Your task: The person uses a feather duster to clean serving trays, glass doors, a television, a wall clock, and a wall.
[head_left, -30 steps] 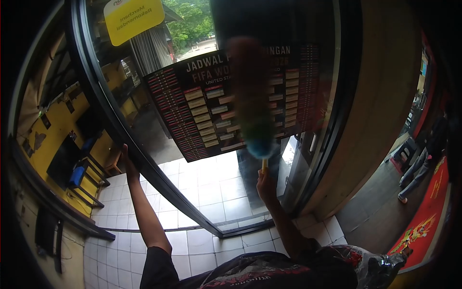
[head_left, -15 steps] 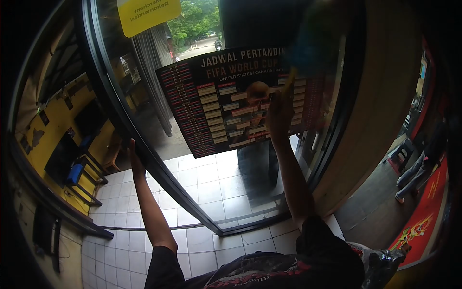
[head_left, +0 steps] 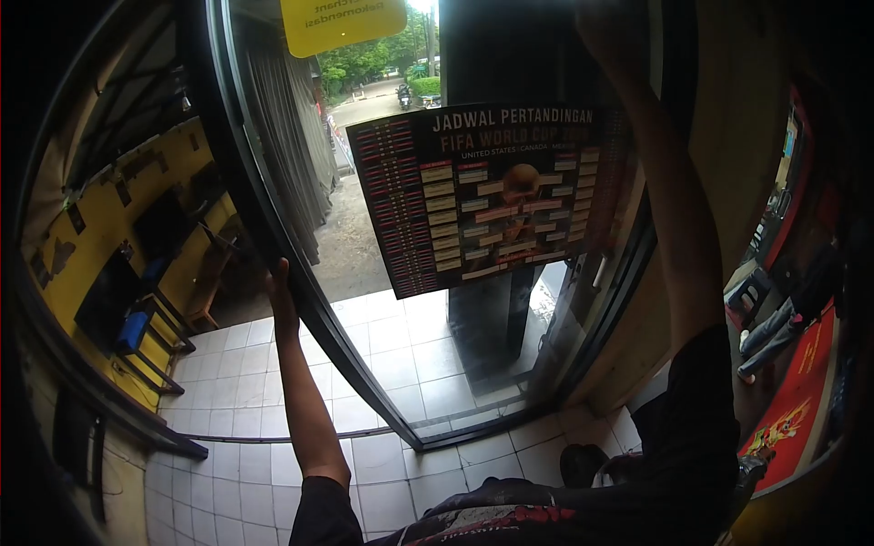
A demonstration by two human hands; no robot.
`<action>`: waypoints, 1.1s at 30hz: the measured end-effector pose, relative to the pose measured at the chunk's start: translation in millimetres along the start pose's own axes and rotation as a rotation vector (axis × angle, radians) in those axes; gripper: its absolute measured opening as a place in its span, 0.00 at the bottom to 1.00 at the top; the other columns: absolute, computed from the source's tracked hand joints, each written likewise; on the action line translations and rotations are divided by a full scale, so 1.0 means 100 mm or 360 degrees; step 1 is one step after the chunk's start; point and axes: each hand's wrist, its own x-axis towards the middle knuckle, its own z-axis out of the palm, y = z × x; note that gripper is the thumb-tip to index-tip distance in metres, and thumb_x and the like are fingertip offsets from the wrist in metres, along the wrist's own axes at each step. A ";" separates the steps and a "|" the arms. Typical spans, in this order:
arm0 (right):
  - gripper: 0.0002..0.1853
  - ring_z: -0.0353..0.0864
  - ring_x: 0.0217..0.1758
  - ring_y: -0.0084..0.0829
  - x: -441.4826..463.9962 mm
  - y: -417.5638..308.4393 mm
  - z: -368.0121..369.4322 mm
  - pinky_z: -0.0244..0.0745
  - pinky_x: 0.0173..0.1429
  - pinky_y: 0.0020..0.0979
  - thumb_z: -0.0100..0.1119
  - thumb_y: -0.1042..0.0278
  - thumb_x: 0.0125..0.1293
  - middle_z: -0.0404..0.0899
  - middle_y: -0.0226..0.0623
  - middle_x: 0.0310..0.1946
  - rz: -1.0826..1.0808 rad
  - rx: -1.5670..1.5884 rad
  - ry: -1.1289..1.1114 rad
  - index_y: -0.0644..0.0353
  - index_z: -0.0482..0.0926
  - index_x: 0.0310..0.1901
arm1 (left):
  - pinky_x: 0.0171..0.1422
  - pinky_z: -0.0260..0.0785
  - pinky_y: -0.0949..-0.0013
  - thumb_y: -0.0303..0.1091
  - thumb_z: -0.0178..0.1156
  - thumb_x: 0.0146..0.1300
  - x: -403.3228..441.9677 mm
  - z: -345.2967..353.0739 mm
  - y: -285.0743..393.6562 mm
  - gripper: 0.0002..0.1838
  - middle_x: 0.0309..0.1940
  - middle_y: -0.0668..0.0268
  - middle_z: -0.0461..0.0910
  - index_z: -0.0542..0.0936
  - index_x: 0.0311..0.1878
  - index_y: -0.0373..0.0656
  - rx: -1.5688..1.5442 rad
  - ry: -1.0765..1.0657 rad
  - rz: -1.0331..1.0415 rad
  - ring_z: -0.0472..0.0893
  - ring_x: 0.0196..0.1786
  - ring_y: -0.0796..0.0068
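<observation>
The poster (head_left: 492, 205) on the glass door (head_left: 357, 366) reads "JADWAL PERTANDINGAN", then "FIFA WORLD CUP" with a dim year, then "UNITED STATES" and "CANADA"; its table entries are too small to read. Above and left of the poster, a yellow sticker (head_left: 344, 27) shows "Rekomendasi" mirror-reversed, beneath a cut-off word ending "rchant". Below the poster, lettering on the wearer's shirt (head_left: 492, 528) is illegible.
</observation>
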 end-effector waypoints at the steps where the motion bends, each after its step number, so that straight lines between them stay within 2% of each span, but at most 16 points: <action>1: 0.16 0.71 0.16 0.37 -0.06 0.08 0.06 0.67 0.21 0.38 0.41 0.52 0.68 0.70 0.38 0.12 0.0156 -0.0005 -0.0021 0.55 0.73 0.44 | 0.39 0.59 0.74 0.59 0.54 0.59 0.01 -0.03 -0.02 0.26 0.27 0.76 0.68 0.74 0.38 0.41 0.0002 -0.0094 -0.0033 0.65 0.32 0.87; 2: 0.17 0.73 0.18 0.39 -0.13 0.13 0.11 0.68 0.23 0.39 0.40 0.52 0.68 0.71 0.39 0.14 0.0312 -0.0009 -0.0043 0.56 0.74 0.41 | 0.38 0.57 0.74 0.57 0.54 0.60 0.02 -0.07 -0.04 0.24 0.26 0.77 0.67 0.74 0.36 0.42 0.0005 -0.0189 -0.0069 0.64 0.31 0.87; 6: 0.25 0.78 0.25 0.44 -0.80 -0.01 0.34 0.71 0.29 0.42 0.36 0.50 0.69 0.76 0.46 0.19 0.0922 0.0154 -0.0131 0.61 0.79 0.30 | 0.51 0.61 0.73 0.53 0.57 0.60 0.10 -0.09 -0.14 0.26 0.38 0.69 0.74 0.73 0.48 0.38 0.0050 -0.0135 0.0057 0.71 0.42 0.81; 8: 0.23 0.78 0.28 0.45 -1.42 -0.29 0.43 0.71 0.31 0.42 0.37 0.51 0.69 0.78 0.43 0.24 0.1252 0.0391 -0.0175 0.61 0.78 0.35 | 0.57 0.60 0.72 0.51 0.58 0.59 0.17 -0.14 -0.27 0.29 0.46 0.65 0.74 0.71 0.54 0.36 0.0051 -0.0171 0.0042 0.71 0.50 0.77; 9: 0.20 0.78 0.30 0.44 -1.81 -0.57 0.38 0.72 0.34 0.41 0.40 0.54 0.68 0.77 0.41 0.26 0.1290 0.0080 -0.0164 0.61 0.77 0.40 | 0.57 0.59 0.71 0.51 0.58 0.59 0.16 -0.13 -0.24 0.29 0.46 0.65 0.74 0.71 0.54 0.36 0.0041 -0.0192 0.0042 0.71 0.50 0.76; 10: 0.18 0.77 0.30 0.43 -2.35 -0.84 0.29 0.72 0.36 0.42 0.42 0.57 0.68 0.75 0.42 0.31 0.1249 0.0377 -0.0247 0.64 0.74 0.44 | 0.57 0.59 0.71 0.50 0.59 0.59 0.16 -0.13 -0.24 0.28 0.46 0.65 0.74 0.70 0.54 0.36 0.0031 -0.0216 0.0039 0.71 0.50 0.75; 12: 0.16 0.74 0.32 0.34 -3.09 -1.76 -0.29 0.72 0.31 0.32 0.43 0.60 0.68 0.70 0.44 0.37 0.1736 0.1260 -0.0304 0.67 0.70 0.45 | 0.57 0.59 0.71 0.48 0.59 0.59 0.23 -0.13 -0.40 0.28 0.46 0.65 0.74 0.70 0.54 0.36 0.0078 -0.0149 0.0103 0.71 0.51 0.75; 14: 0.14 0.71 0.15 0.26 -3.44 -2.74 -1.14 0.68 0.18 0.27 0.43 0.59 0.70 0.69 0.35 0.18 0.2696 0.1647 -0.0818 0.62 0.65 0.32 | 0.57 0.59 0.71 0.47 0.60 0.59 0.23 -0.13 -0.40 0.27 0.45 0.65 0.74 0.70 0.54 0.36 0.0121 -0.0088 0.0168 0.71 0.51 0.75; 15: 0.13 0.68 0.09 0.24 -4.06 -3.18 -1.45 0.66 0.13 0.26 0.44 0.59 0.69 0.65 0.31 0.11 0.2604 0.1935 -0.0892 0.61 0.62 0.33 | 0.56 0.60 0.71 0.46 0.61 0.59 0.18 -0.10 -0.25 0.27 0.45 0.65 0.75 0.69 0.54 0.37 0.0037 -0.0145 0.0161 0.72 0.50 0.76; 18: 0.11 0.74 0.15 0.28 -4.94 -4.18 -2.61 0.71 0.16 0.29 0.44 0.61 0.69 0.67 0.33 0.17 0.3043 0.1849 -0.1761 0.59 0.57 0.42 | 0.54 0.61 0.73 0.44 0.63 0.58 0.08 -0.04 -0.05 0.27 0.43 0.65 0.75 0.68 0.54 0.37 -0.0051 -0.0196 0.0154 0.72 0.48 0.77; 20: 0.11 0.74 0.15 0.28 -5.09 -4.41 -2.97 0.72 0.17 0.29 0.42 0.61 0.70 0.67 0.34 0.20 0.3099 0.1980 -0.1955 0.57 0.55 0.43 | 0.53 0.62 0.74 0.43 0.63 0.57 0.10 -0.07 -0.03 0.27 0.42 0.66 0.75 0.68 0.53 0.37 -0.0026 -0.0196 0.0164 0.73 0.47 0.77; 22: 0.10 0.75 0.17 0.29 -5.04 -4.35 -2.64 0.72 0.16 0.28 0.42 0.62 0.70 0.66 0.33 0.20 0.3123 0.2201 -0.1410 0.57 0.56 0.42 | 0.50 0.63 0.75 0.42 0.64 0.57 0.12 -0.08 -0.06 0.26 0.41 0.67 0.75 0.67 0.53 0.37 -0.0031 -0.0241 0.0203 0.73 0.45 0.78; 24: 0.11 0.74 0.13 0.31 -4.33 -3.95 -2.08 0.68 0.11 0.27 0.42 0.59 0.70 0.66 0.34 0.18 0.2934 0.2135 -0.1103 0.58 0.58 0.39 | 0.50 0.62 0.76 0.40 0.64 0.57 0.11 -0.07 -0.06 0.26 0.40 0.68 0.75 0.67 0.53 0.38 0.0019 -0.0211 0.0198 0.73 0.45 0.79; 26: 0.14 0.77 0.16 0.28 -3.92 -3.53 -1.51 0.64 0.11 0.23 0.39 0.53 0.70 0.68 0.30 0.19 0.2719 0.2107 -0.1094 0.55 0.59 0.38 | 0.49 0.63 0.76 0.40 0.64 0.57 0.13 -0.08 -0.08 0.26 0.39 0.67 0.75 0.67 0.53 0.38 -0.0017 -0.0266 0.0171 0.73 0.44 0.79; 30: 0.11 0.72 0.11 0.24 -3.17 -3.30 -1.13 0.62 0.10 0.24 0.41 0.56 0.70 0.67 0.30 0.19 0.2467 0.2092 -0.1096 0.55 0.60 0.40 | 0.49 0.63 0.75 0.41 0.64 0.57 0.12 -0.05 -0.09 0.26 0.39 0.67 0.75 0.67 0.53 0.38 -0.0034 -0.0214 0.0200 0.73 0.43 0.79; 33: 0.11 0.67 0.11 0.23 -3.45 -3.42 -1.06 0.64 0.13 0.27 0.41 0.59 0.70 0.68 0.33 0.18 0.1771 0.1772 -0.1440 0.58 0.61 0.44 | 0.48 0.64 0.75 0.42 0.64 0.57 0.11 -0.03 -0.10 0.25 0.39 0.67 0.75 0.69 0.53 0.39 0.0057 -0.0107 0.0205 0.73 0.43 0.78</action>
